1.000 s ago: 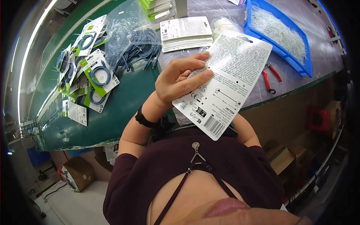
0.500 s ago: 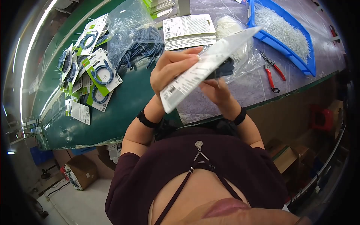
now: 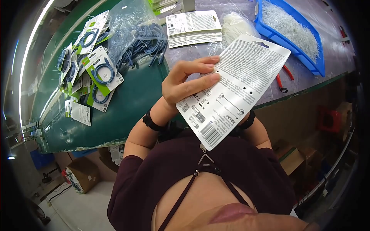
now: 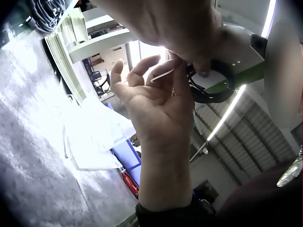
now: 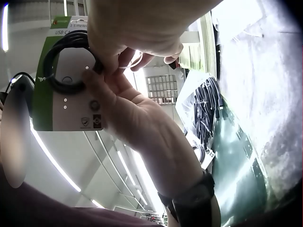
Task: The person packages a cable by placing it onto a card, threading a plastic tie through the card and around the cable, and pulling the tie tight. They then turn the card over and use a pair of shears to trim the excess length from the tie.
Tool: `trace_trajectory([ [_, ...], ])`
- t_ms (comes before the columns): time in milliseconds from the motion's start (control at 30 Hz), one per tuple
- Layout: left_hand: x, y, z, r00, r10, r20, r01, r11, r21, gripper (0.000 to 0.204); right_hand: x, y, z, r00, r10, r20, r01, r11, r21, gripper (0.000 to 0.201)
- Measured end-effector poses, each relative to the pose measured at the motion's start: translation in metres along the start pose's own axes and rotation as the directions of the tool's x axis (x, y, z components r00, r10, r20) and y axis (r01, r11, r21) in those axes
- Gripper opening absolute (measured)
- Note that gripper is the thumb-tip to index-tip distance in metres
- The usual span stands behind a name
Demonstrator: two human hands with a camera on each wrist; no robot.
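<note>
In the head view my left hand [image 3: 189, 82] grips the left edge of a printed card [image 3: 235, 88], fingers on its back. The right wrist view shows the card's green and white front [image 5: 71, 116], with a dark coiled cable [image 5: 51, 78] against it and my left thumb beside the coil. My right hand [image 4: 158, 106] is behind the card in the head view. In the left wrist view it is at the coil [image 4: 227, 75], fingertips bent, with a thin white strip [image 4: 162, 76] between them.
Carded cables [image 3: 104, 73] lie at the left beside a bag of loose cables [image 3: 142, 42]. A card stack [image 3: 194, 27], a bag of white strips [image 3: 235, 27], a blue tray [image 3: 291, 44] and red-handled pliers [image 3: 287, 72] are beyond the hands.
The card turned nearly edge-on half a second ago, exposing my right hand, and has turned back so its printed back faces up. It again covers that hand.
</note>
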State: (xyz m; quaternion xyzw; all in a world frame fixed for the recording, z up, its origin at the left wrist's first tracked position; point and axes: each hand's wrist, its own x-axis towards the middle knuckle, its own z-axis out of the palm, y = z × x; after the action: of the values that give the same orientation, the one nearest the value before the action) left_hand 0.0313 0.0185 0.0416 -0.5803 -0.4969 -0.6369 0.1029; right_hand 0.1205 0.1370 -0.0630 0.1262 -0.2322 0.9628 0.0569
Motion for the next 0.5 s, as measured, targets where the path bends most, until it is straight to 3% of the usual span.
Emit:
trace_trajectory([
  [33, 0.000, 0.001, 0.000, 1.000, -0.004, -0.005, 0.004, 1.000, -0.008, 0.041, 0.004, 0.002, 0.001, 0.998, -0.023, -0.058, 0.012, 0.984, -0.178, 0.063],
  [67, 0.001, 0.002, 0.000, 1.000, -0.008, -0.010, 0.008, 1.000, -0.017, 0.041, 0.004, 0.000, 0.005, 0.998, -0.022, -0.057, 0.012, 0.984, -0.179, 0.063],
  [100, 0.001, 0.002, 0.000, 1.000, -0.012, -0.016, 0.011, 1.000, -0.025, 0.042, 0.003, -0.003, 0.011, 0.978, 0.035, -0.205, -0.039, 0.999, -0.017, 0.063],
  [167, 0.001, 0.001, 0.000, 1.000, -0.010, -0.008, 0.010, 1.000, -0.024, 0.042, 0.005, -0.010, 0.030, 0.869, 0.210, -0.448, -0.065, 0.946, 0.317, 0.062],
  [200, 0.000, 0.001, 0.000, 1.000, -0.010, -0.001, 0.010, 1.000, -0.023, 0.042, 0.004, -0.006, 0.024, 0.869, 0.209, -0.449, -0.063, 0.946, 0.318, 0.062],
  [300, 0.002, 0.000, -0.001, 1.000, 0.005, 0.025, -0.004, 1.000, -0.015, 0.040, -0.003, 0.009, -0.008, 0.983, 0.056, -0.172, -0.061, 0.998, -0.022, 0.060],
  [433, 0.001, 0.001, 0.000, 0.999, 0.013, 0.042, -0.013, 1.000, -0.013, 0.038, -0.006, 0.012, -0.012, 0.989, -0.045, -0.138, 0.012, 0.973, -0.230, 0.057],
  [500, -0.002, 0.002, 0.002, 1.000, -0.021, 0.006, 0.022, 0.999, -0.036, 0.042, -0.002, -0.001, 0.015, 0.981, -0.042, -0.187, -0.007, 0.966, -0.257, 0.056],
])
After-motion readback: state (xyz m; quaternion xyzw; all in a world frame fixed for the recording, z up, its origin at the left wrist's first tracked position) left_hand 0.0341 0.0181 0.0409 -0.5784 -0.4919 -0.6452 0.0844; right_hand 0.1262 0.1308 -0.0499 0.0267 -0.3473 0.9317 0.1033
